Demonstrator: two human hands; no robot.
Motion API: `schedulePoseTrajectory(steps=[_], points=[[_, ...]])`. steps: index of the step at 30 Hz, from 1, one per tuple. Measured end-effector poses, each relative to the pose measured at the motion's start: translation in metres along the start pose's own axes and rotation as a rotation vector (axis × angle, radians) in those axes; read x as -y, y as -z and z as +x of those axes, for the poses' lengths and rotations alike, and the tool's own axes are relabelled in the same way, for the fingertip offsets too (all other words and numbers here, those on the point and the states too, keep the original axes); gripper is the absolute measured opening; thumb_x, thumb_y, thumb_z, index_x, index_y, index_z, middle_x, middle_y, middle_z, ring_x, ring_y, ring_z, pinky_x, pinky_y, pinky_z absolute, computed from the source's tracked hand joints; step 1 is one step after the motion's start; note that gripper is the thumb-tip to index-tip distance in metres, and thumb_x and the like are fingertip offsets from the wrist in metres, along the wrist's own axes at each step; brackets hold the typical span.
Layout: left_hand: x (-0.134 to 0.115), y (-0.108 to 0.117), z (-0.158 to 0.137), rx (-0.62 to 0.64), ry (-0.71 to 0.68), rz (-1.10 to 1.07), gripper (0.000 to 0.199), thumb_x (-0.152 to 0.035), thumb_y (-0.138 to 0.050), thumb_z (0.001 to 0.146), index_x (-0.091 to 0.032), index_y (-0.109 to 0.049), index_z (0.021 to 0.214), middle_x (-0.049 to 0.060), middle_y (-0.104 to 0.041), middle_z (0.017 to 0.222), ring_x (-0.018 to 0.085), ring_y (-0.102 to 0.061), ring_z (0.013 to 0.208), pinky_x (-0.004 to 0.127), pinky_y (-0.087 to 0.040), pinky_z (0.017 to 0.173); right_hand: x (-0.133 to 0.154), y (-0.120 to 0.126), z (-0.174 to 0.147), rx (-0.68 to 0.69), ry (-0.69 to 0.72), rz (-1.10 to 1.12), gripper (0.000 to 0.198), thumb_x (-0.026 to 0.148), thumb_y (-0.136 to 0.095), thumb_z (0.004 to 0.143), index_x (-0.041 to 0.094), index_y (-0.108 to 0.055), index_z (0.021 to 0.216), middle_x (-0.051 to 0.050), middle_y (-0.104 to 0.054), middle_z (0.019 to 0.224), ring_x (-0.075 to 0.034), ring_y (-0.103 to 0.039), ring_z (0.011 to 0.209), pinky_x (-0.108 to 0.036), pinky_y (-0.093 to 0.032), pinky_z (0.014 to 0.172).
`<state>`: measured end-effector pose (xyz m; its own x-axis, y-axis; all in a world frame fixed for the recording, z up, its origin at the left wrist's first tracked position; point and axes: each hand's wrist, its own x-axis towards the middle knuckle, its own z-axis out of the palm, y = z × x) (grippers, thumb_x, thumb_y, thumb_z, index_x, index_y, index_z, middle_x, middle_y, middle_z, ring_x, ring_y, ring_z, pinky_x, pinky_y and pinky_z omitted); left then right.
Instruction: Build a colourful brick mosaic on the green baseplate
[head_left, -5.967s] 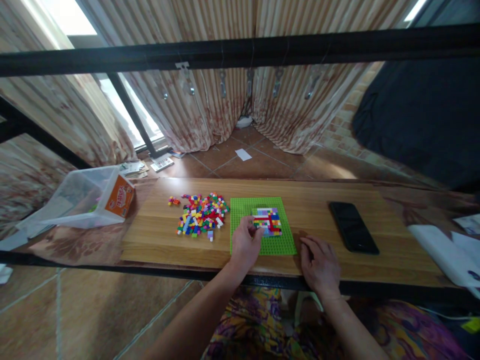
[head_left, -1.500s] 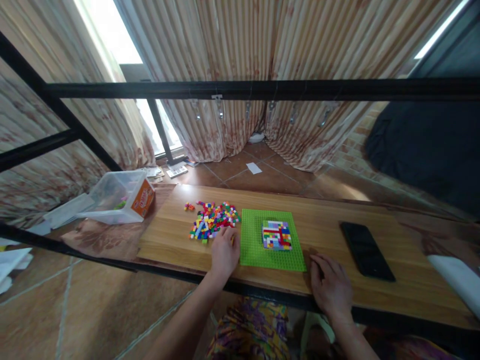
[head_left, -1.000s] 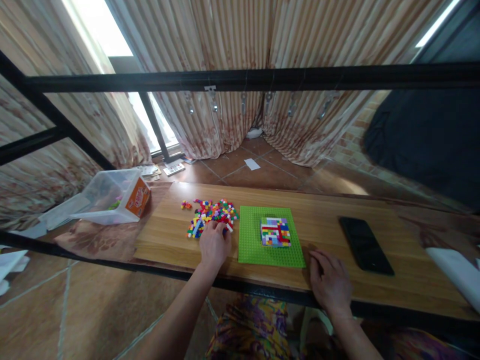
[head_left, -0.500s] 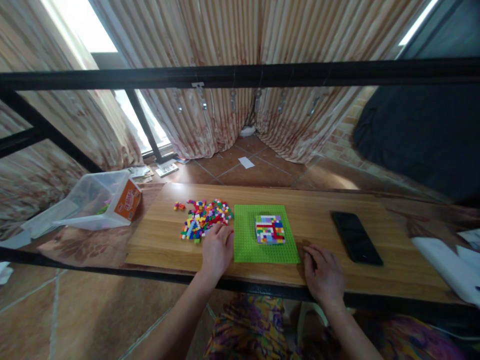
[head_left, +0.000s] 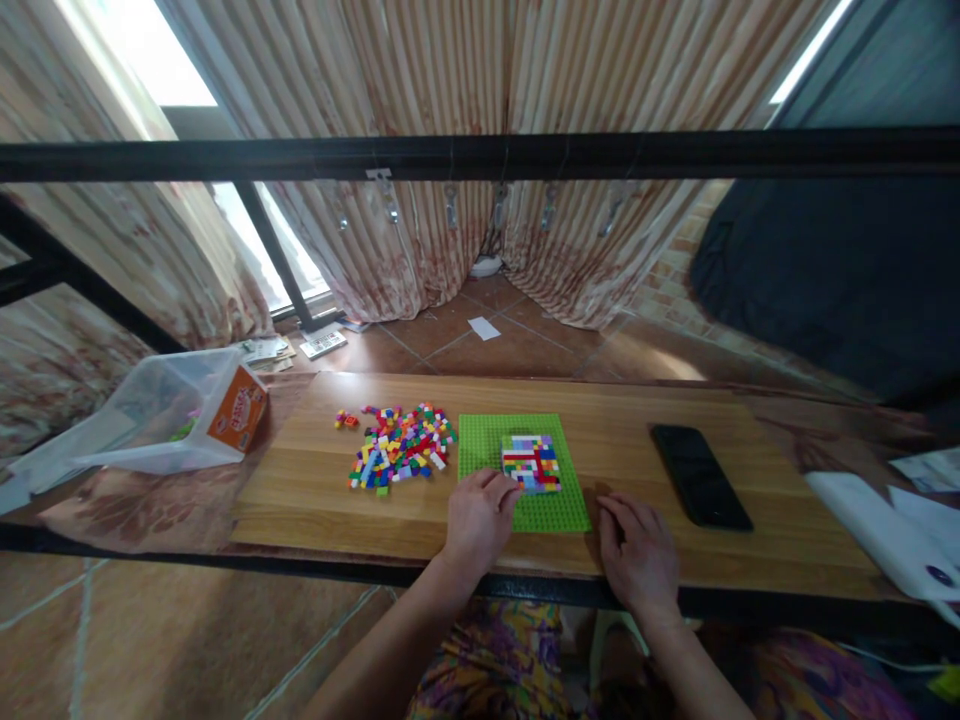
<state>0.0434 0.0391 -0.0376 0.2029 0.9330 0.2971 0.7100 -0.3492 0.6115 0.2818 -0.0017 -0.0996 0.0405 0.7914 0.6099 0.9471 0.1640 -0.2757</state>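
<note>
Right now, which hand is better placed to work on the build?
Probably the left hand: it is at the near-left corner of the build, with the pile on its side. The right hand rests beside the board.

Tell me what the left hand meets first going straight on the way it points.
Most likely the multicoloured brick block on the green baseplate; the left hand sits at its near left corner, though contact is unclear.

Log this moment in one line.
left hand: at rectangular multicoloured plastic brick block | left grip: unclear | right hand: beside square green plastic baseplate | loose multicoloured plastic bricks: piled left of baseplate
</note>
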Motion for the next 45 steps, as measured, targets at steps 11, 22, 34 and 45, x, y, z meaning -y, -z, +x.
schedulePoseTrajectory(steps=[11,22,34,45], points=[[0.003,-0.004,0.003,-0.027,0.021,0.013,0.013,-0.025,-0.062,0.091,-0.022,-0.070,0.082,0.004,-0.072,0.086,0.017,-0.064,0.083,0.029,-0.046,0.077,0.001,0.002,0.000,0.010,-0.006,0.008,0.024,0.028,-0.050,0.093,0.019,-0.070,0.103,-0.011,-0.070,0.106,-0.025,-0.061,0.098,-0.042,-0.051,0.087],[0.005,-0.003,0.004,0.019,-0.176,0.225,0.022,-0.019,-0.051,0.093,-0.021,-0.065,0.077,0.005,-0.069,0.082,0.018,-0.060,0.079,0.031,-0.042,0.074,0.002,0.003,0.001,0.000,0.015,-0.017,0.021,0.024,-0.052,0.092,0.019,-0.069,0.102,-0.010,-0.069,0.105,-0.024,-0.061,0.095,-0.039,-0.051,0.085],[0.007,-0.001,-0.001,0.013,-0.078,0.116,0.009,-0.017,-0.056,0.091,-0.020,-0.065,0.093,0.005,-0.070,0.093,0.020,-0.062,0.087,0.032,-0.047,0.080,-0.001,0.000,0.000,-0.010,0.036,-0.019,0.022,0.025,-0.050,0.093,0.016,-0.069,0.101,-0.011,-0.069,0.105,-0.024,-0.061,0.097,-0.039,-0.050,0.086],[-0.005,-0.002,0.008,-0.091,0.183,-0.252,0.024,-0.024,-0.055,0.090,-0.019,-0.057,0.114,0.009,-0.064,0.107,0.022,-0.062,0.101,0.037,-0.051,0.088,0.002,0.002,0.002,-0.014,0.032,-0.020,0.024,0.027,-0.049,0.094,0.016,-0.070,0.100,-0.012,-0.069,0.104,-0.024,-0.061,0.096,-0.039,-0.050,0.087]])
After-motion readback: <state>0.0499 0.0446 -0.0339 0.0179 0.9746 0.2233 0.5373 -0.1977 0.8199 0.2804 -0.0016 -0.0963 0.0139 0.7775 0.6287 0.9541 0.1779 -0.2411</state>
